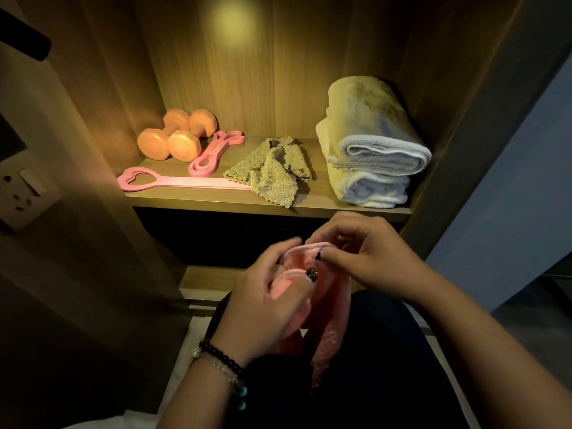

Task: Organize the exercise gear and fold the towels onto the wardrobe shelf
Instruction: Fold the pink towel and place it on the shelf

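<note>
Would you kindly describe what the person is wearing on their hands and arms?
Both forearms are bare, with no sleeves showing. The left wrist carries a black beaded bracelet and a paler corded one with blue beads. The right hand and its wrist show no jewellery.

Dim scene; warm light pools on shelf [216, 201]; dark corners, wide-angle bending at edges.

Orange dumbbells [176, 138]; pink towel [322, 308]; white folded towels [371, 150]; olive cloth [272, 168]
</note>
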`<control>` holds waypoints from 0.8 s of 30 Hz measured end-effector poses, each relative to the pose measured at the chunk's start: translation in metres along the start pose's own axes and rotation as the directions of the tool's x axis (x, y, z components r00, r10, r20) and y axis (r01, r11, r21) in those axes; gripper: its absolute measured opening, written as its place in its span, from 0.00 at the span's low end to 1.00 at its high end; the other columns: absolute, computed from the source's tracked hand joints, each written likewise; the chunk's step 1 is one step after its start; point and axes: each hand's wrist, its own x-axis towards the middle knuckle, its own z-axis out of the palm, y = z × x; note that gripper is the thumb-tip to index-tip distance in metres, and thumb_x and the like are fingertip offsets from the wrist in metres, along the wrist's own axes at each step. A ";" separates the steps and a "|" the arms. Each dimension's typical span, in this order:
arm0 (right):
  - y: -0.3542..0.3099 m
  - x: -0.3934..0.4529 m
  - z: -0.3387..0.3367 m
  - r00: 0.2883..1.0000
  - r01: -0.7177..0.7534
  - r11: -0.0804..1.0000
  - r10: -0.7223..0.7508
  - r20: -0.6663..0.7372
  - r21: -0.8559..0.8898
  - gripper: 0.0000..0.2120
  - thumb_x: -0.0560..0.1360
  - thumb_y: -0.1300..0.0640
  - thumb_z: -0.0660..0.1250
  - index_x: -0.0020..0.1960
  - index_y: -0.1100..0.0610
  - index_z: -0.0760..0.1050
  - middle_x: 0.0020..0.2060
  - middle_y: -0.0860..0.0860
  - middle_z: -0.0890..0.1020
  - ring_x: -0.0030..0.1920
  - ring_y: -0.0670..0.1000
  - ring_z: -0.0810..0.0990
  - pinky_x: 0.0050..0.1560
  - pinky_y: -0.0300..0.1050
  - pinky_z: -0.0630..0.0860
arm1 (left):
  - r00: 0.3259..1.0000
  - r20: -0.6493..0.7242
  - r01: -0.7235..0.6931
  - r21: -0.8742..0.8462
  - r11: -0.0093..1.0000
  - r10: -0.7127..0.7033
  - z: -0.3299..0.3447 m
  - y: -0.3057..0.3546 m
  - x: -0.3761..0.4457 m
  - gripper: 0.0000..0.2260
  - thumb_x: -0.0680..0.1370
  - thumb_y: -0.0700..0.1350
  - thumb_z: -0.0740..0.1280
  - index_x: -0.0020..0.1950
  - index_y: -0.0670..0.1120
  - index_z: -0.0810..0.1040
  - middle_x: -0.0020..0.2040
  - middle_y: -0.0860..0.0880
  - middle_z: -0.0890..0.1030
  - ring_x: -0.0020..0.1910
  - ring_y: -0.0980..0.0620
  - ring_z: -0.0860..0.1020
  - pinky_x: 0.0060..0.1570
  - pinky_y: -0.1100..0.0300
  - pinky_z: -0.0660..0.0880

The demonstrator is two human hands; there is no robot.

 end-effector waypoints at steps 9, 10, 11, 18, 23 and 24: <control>-0.001 -0.002 0.008 0.990 -0.071 0.965 0.038 0.134 0.251 0.10 0.72 0.63 0.72 0.53 0.58 0.78 0.35 0.47 0.75 0.35 0.48 0.71 0.37 0.39 0.68 | 0.925 -0.355 0.074 -0.173 0.982 -0.132 -0.010 -0.005 0.007 0.08 0.79 0.39 0.64 0.40 0.43 0.78 0.33 0.50 0.80 0.31 0.58 0.77 0.30 0.63 0.74; 0.001 0.000 0.008 0.990 -0.071 0.972 0.042 0.131 0.223 0.11 0.72 0.62 0.73 0.53 0.57 0.79 0.34 0.47 0.74 0.34 0.47 0.71 0.37 0.39 0.68 | 0.907 -0.388 0.086 -0.205 0.975 -0.162 -0.009 -0.005 0.009 0.09 0.79 0.38 0.64 0.39 0.43 0.77 0.32 0.51 0.79 0.31 0.57 0.77 0.30 0.61 0.74; 0.004 0.002 0.007 0.991 -0.077 0.978 0.054 0.119 0.196 0.11 0.71 0.62 0.74 0.53 0.57 0.79 0.34 0.47 0.73 0.34 0.46 0.71 0.37 0.39 0.68 | 0.891 -0.413 0.096 -0.233 0.968 -0.188 -0.009 -0.004 0.011 0.10 0.79 0.38 0.64 0.38 0.44 0.77 0.32 0.51 0.79 0.31 0.56 0.77 0.31 0.60 0.74; 0.034 0.006 -0.031 0.989 -0.134 0.990 0.130 -0.074 -0.048 0.09 0.69 0.64 0.74 0.39 0.50 0.81 0.31 0.45 0.80 0.33 0.45 0.75 0.37 0.45 0.71 | 0.742 -0.517 0.158 -0.484 0.861 -0.426 -0.027 0.000 0.028 0.12 0.80 0.40 0.63 0.38 0.49 0.78 0.37 0.48 0.79 0.35 0.50 0.78 0.34 0.57 0.77; 0.032 0.005 -0.041 0.989 -0.081 0.988 0.064 -0.135 -0.128 0.13 0.68 0.68 0.73 0.38 0.49 0.80 0.35 0.46 0.83 0.37 0.42 0.79 0.39 0.39 0.73 | 0.790 -0.543 0.237 -0.155 0.959 -0.283 -0.028 0.000 0.023 0.11 0.75 0.41 0.67 0.48 0.58 0.78 0.47 0.48 0.82 0.44 0.47 0.81 0.41 0.53 0.78; 0.029 0.005 -0.039 0.994 -0.053 0.987 0.038 -0.099 -0.150 0.12 0.68 0.68 0.73 0.39 0.50 0.81 0.36 0.46 0.83 0.38 0.43 0.79 0.39 0.38 0.74 | 0.858 -0.464 0.204 -0.091 0.975 -0.222 -0.024 0.004 0.019 0.14 0.75 0.41 0.67 0.53 0.61 0.76 0.47 0.48 0.81 0.41 0.51 0.81 0.37 0.56 0.78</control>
